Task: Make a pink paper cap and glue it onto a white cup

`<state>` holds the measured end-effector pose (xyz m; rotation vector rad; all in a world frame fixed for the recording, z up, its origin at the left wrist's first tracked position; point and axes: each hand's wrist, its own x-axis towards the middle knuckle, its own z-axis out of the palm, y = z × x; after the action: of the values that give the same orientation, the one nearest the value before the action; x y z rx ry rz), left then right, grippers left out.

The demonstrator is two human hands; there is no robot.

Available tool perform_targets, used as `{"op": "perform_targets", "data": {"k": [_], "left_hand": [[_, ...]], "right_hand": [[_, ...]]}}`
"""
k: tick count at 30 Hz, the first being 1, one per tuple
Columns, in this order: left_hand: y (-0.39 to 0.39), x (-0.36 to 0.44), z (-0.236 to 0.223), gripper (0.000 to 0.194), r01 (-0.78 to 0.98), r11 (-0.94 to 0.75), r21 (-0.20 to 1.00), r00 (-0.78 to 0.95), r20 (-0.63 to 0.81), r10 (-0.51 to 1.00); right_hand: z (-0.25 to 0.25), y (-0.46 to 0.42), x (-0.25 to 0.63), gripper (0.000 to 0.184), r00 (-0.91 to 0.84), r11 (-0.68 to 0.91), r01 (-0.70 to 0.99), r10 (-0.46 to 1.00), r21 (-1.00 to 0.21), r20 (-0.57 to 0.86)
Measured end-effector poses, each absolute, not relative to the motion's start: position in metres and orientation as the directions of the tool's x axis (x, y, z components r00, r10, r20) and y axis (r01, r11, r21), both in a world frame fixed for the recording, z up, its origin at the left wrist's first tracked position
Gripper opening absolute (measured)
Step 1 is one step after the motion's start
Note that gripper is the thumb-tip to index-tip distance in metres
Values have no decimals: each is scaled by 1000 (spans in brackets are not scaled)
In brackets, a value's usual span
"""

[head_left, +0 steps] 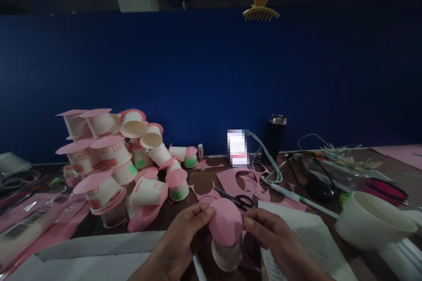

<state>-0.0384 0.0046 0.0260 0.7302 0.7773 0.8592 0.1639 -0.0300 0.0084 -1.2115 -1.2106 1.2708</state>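
A round pink paper disc (226, 223) is held tilted over a small white paper cup (227, 258) that stands on the table. My left hand (184, 235) pinches the disc's left edge between thumb and fingertips. At the disc's right edge, my right hand (275, 235) has its thumb and forefinger closed on the rim. The disc covers the top of the cup, so whether they touch cannot be seen. Just behind the disc lie black scissors (239, 197). A white pen-like stick (198, 268) lies by my left hand.
Paper cups with pink discs (108, 153) are piled at the left. Pink paper scraps (244, 180), a lit phone (238, 147), a black bottle (275, 138) and a marker (285, 193) lie or stand beyond. A white bowl (372, 219) and printed sheet (306, 228) are at the right.
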Motion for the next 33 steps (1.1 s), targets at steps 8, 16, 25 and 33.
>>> {"op": "perform_targets", "data": {"k": [8, 16, 25, 33], "left_hand": [[8, -38, 23, 32, -285, 407, 868, 373, -291, 881], [6, -42, 30, 33, -199, 381, 903, 403, -279, 872], [2, -49, 35, 35, -93, 351, 932, 496, -262, 828], [1, -55, 42, 36, -56, 295, 954, 558, -215, 802]], "right_hand": [[11, -31, 162, 39, -21, -76, -59, 997, -995, -75], [10, -33, 162, 36, -35, -105, -189, 994, -976, -100], [14, -32, 161, 35, -88, -135, -303, 990, -943, -114], [12, -35, 163, 35, -95, -130, -279, 990, -951, -107]]}}
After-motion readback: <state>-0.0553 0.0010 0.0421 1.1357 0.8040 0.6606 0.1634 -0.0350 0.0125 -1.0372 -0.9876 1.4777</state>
